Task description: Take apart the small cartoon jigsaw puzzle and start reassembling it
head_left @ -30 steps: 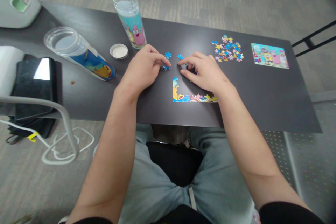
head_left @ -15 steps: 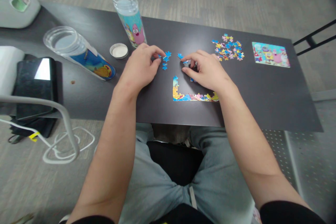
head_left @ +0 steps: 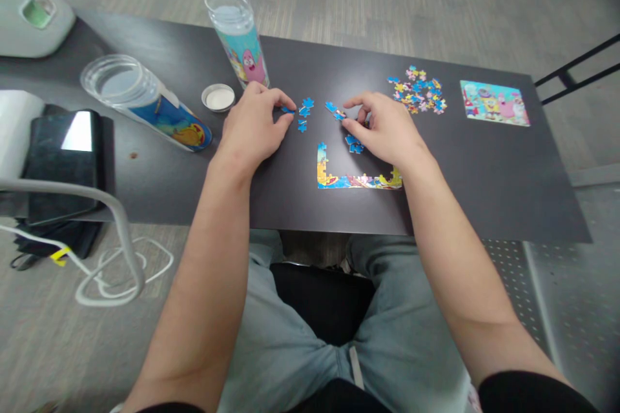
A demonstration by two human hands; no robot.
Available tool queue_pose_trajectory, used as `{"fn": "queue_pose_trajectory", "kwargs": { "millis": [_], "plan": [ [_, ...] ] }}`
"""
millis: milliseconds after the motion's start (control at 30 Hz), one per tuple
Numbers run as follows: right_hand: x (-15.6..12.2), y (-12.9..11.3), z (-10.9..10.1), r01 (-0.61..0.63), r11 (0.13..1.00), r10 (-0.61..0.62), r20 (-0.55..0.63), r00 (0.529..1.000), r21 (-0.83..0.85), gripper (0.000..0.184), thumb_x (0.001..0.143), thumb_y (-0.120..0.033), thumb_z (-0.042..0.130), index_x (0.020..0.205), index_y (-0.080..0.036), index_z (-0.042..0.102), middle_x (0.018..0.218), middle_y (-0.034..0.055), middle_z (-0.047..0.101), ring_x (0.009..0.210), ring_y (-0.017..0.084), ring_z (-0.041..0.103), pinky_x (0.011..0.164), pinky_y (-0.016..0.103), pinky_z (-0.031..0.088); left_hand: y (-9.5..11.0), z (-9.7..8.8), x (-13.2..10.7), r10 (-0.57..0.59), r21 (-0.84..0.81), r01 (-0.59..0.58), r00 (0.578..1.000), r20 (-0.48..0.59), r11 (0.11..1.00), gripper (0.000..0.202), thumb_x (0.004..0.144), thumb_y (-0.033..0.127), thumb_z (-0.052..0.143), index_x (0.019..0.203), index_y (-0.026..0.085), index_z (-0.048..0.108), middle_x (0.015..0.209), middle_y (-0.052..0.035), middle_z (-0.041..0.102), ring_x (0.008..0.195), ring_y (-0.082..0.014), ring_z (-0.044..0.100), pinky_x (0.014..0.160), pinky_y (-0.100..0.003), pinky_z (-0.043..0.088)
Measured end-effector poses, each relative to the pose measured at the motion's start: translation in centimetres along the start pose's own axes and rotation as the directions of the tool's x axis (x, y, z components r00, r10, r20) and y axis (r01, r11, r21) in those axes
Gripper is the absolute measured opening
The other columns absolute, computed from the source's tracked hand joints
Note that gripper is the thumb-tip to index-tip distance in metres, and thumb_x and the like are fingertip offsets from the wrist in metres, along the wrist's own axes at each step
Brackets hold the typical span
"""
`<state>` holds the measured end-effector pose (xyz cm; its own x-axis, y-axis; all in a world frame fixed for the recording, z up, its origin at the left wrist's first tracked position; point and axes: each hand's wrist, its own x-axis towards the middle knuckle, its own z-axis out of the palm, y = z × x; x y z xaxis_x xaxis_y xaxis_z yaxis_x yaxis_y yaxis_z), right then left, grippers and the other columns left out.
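Note:
My left hand (head_left: 254, 126) rests on the dark table (head_left: 484, 174) with finger and thumb pinched on a small blue puzzle piece (head_left: 287, 110). Two loose blue pieces (head_left: 304, 110) lie just right of it. My right hand (head_left: 385, 129) pinches another blue piece (head_left: 335, 111) at its fingertips. More blue pieces (head_left: 354, 143) lie under its palm edge. An L-shaped joined puzzle border (head_left: 339, 177) sits below both hands.
A pile of loose pieces (head_left: 419, 91) and a picture card (head_left: 494, 103) lie at the right. An upright clear tube (head_left: 238, 35), a tube on its side (head_left: 145, 103), a white lid (head_left: 219, 97), a black case (head_left: 62, 155) and a chair arm (head_left: 97, 206) are left.
My left hand drew back to the left and now pinches a blue piece. My right hand shifted slightly right, uncovering blue pieces beside the border. The camera tilted a little.

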<state>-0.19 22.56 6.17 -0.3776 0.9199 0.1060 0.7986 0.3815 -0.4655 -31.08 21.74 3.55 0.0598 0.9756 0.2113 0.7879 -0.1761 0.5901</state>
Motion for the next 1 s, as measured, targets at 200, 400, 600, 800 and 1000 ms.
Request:
{"fn": "queue_pose_trajectory", "kwargs": {
  "millis": [200, 400, 600, 800, 1000],
  "plan": [
    [0.4, 1.1, 0.7, -0.009, 1.000, 0.008, -0.095, 0.995, -0.011, 0.032, 0.115, -0.030, 0.078, 0.145, -0.028, 0.087, 0.114, 0.0104, 0.087, 0.108, 0.038, 0.082, 0.106, 0.061, 0.064, 0.1, -0.6, 0.0, 0.018, -0.038, -0.017, 0.999, 0.035, 0.999, 0.020, 0.110, 0.030, 0.074, 0.112, 0.036, 0.092, 0.130, -0.0087, 0.079, 0.107, -0.0310, 0.073, 0.113, -0.061, 0.067],
    [0.6, 1.8, 1.1, 0.005, 1.000, -0.007, -0.116, 0.993, -0.016, 0.033, 0.117, -0.029, 0.068, 0.144, -0.031, 0.087, 0.117, 0.0109, 0.088, 0.111, 0.039, 0.084, 0.107, 0.060, 0.065, 0.6, -0.2, 0.0, -0.007, -0.017, 0.007, 1.000, 0.029, 1.000, 0.043, 0.110, 0.032, 0.079, 0.153, 0.035, 0.086, 0.149, -0.0119, 0.078, 0.116, -0.0316, 0.076, 0.120, -0.061, 0.066],
    [0.6, 1.7, 1.1, -0.012, 1.000, 0.011, -0.120, 0.993, -0.003, 0.037, 0.117, -0.028, 0.063, 0.145, -0.029, 0.087, 0.119, 0.0131, 0.089, 0.112, 0.038, 0.084, 0.109, 0.060, 0.064, 1.7, 0.6, -0.1, 0.050, 0.047, -0.054, 0.995, 0.084, 0.997, 0.035, 0.113, 0.049, 0.085, 0.145, 0.035, 0.092, 0.163, -0.0146, 0.071, 0.136, -0.0379, 0.076, 0.130, -0.060, 0.064],
    [0.6, 1.9, 0.9, -0.015, 1.000, 0.015, -0.134, 0.991, 0.003, 0.038, 0.119, -0.029, 0.060, 0.146, -0.028, 0.087, 0.121, 0.0144, 0.089, 0.112, 0.039, 0.083, 0.108, 0.059, 0.064, 3.2, 0.5, 0.0, 0.072, 0.027, -0.077, 0.987, 0.141, 0.997, 0.033, 0.115, 0.045, 0.083, 0.144, 0.037, 0.094, 0.165, -0.0143, 0.069, 0.137, -0.0387, 0.078, 0.129, -0.061, 0.064],
    [0.7, 2.7, 0.8, -0.015, 1.000, 0.018, -0.153, 0.988, 0.016, 0.037, 0.119, -0.029, 0.061, 0.143, -0.029, 0.088, 0.119, 0.0135, 0.089, 0.108, 0.037, 0.080, 0.109, 0.058, 0.064, 3.6, 1.1, 0.3, 0.123, -0.052, -0.116, 0.982, 0.143, 0.992, 0.030, 0.111, 0.040, 0.085, 0.138, 0.037, 0.096, 0.154, -0.0110, 0.071, 0.130, -0.0342, 0.076, 0.128, -0.056, 0.066]
  ]
}}
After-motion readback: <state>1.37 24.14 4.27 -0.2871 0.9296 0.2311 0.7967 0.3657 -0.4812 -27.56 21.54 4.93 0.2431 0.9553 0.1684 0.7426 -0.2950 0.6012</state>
